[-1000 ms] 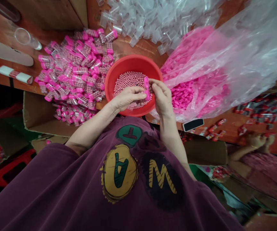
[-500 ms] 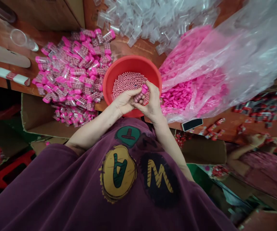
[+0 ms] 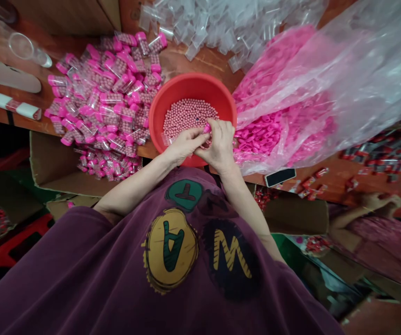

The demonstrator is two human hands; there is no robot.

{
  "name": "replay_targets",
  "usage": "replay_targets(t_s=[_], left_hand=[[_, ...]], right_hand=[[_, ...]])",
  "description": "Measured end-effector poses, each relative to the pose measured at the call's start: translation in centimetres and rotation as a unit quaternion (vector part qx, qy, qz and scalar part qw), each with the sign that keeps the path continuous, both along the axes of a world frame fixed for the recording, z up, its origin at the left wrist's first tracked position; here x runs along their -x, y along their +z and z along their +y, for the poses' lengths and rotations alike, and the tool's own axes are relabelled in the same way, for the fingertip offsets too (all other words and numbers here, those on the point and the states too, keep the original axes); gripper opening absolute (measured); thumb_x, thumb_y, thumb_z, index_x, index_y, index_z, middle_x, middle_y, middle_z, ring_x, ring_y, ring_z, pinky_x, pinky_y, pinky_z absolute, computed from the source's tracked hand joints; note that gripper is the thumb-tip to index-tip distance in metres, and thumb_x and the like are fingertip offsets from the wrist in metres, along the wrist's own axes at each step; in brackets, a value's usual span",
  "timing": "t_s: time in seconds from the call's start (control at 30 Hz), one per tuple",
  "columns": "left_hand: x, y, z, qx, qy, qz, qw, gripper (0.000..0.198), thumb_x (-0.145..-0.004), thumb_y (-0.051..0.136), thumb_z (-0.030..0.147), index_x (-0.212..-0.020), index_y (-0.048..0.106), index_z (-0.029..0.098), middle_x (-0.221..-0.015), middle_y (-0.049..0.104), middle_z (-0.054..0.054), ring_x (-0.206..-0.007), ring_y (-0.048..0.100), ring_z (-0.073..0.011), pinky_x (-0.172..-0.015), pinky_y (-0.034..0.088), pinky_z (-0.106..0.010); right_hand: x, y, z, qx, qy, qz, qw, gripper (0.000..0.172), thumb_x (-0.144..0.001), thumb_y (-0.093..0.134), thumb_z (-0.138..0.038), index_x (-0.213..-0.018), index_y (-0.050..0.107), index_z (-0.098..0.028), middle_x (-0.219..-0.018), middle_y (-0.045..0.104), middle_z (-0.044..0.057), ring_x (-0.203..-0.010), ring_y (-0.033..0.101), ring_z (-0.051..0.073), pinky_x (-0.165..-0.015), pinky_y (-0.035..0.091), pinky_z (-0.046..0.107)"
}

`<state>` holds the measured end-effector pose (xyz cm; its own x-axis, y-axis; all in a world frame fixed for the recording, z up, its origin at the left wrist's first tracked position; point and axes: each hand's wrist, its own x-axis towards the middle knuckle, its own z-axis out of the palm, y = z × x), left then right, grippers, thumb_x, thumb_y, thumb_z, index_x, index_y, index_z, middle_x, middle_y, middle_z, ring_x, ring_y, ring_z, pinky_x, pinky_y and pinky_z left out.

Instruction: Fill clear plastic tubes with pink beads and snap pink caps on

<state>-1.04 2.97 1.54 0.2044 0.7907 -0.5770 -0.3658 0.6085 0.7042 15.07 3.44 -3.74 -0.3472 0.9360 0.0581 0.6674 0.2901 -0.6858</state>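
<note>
The left hand and right hand close narrowly around what seems a pink-capped tube (mostly hidden by fingers) above the red plastic bowl of pink beads. A fumbled grip could scatter beads toward the filled tubes.

Hands over red basin of pink beads

Head-worn camera faces forward and down — close onto both hands.

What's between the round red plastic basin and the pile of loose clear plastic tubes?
Bare reddish-brown wooden bench top lies between the red basin and the clear tubes, in the head view.
</note>
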Motion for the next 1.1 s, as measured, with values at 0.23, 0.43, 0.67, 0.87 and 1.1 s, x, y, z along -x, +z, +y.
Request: replay_targets(t_s=[0.23, 0.43, 0.67, 0.87, 1.1], left_hand=[[0.0, -1.8, -0.1, 0.004, 0.033, 0.109, 0.994, 0.017, -0.095, 0.070, 0.006, -0.084, 0.078, 0.016, -0.073, 0.070, 0.003, -0.070, 0.062, -0.0113, -0.073, 0.051, -0.022], [-0.3, -1.5, -0.3, -0.006, 0.036, 0.103, 0.994, 0.032, -0.099, 0.064, 0.003, -0.070, 0.067, 0.016, -0.064, 0.063, 0.004, -0.062, 0.057, -0.0080, -0.066, 0.047, -0.019], [-0.2, -2.9, -0.7, -0.022, 0.009, 0.074, 0.997, 0.026, -0.099, 0.072, 0.012, -0.074, 0.068, 0.015, -0.068, 0.063, 0.004, -0.064, 0.055, -0.0077, -0.065, 0.047, -0.019], [1.2, -4.8, -1.0, -0.037, -0.045, 0.014, 0.998, 0.011, -0.101, 0.076, 0.027, -0.100, 0.076, 0.016, -0.078, 0.071, 0.001, -0.066, 0.063, -0.0105, -0.065, 0.053, -0.022], [2.1, -3.9, -1.3, -0.168, -0.072, 0.011, 0.983, 0.036, -0.101, 0.079, 0.050, -0.113, 0.077, 0.016, -0.084, 0.073, -0.001, -0.067, 0.064, -0.0106, -0.067, 0.054, -0.024]], right_hand=[[1.5, -0.9, -0.8, 0.030, -0.026, -0.031, 0.999, 0.065, -0.088, 0.074, -0.036, -0.149, 0.058, -0.018, -0.146, 0.065, 0.022, -0.140, 0.058, 0.045, -0.123, 0.046, 0.077], [1.5, 0.0, -0.6, 0.023, -0.002, -0.071, 0.997, 0.054, -0.091, 0.072, -0.036, -0.140, 0.062, -0.016, -0.132, 0.068, 0.020, -0.132, 0.059, 0.044, -0.118, 0.049, 0.074], [1.9, 2.1, -1.2, 0.025, 0.013, -0.209, 0.978, 0.054, -0.095, 0.068, -0.036, -0.142, 0.062, -0.009, -0.130, 0.067, 0.022, -0.127, 0.060, 0.044, -0.110, 0.051, 0.068], [0.1, 3.8, -0.7, 0.086, 0.040, -0.102, 0.990, 0.063, -0.100, 0.075, -0.050, -0.151, 0.063, -0.017, -0.140, 0.069, 0.020, -0.132, 0.063, 0.040, -0.115, 0.054, 0.066], [-1.4, 3.8, 0.2, 0.118, -0.043, 0.192, 0.973, 0.034, -0.108, 0.068, -0.060, -0.116, 0.083, -0.030, -0.107, 0.080, 0.003, -0.100, 0.074, 0.020, -0.098, 0.065, 0.044]])
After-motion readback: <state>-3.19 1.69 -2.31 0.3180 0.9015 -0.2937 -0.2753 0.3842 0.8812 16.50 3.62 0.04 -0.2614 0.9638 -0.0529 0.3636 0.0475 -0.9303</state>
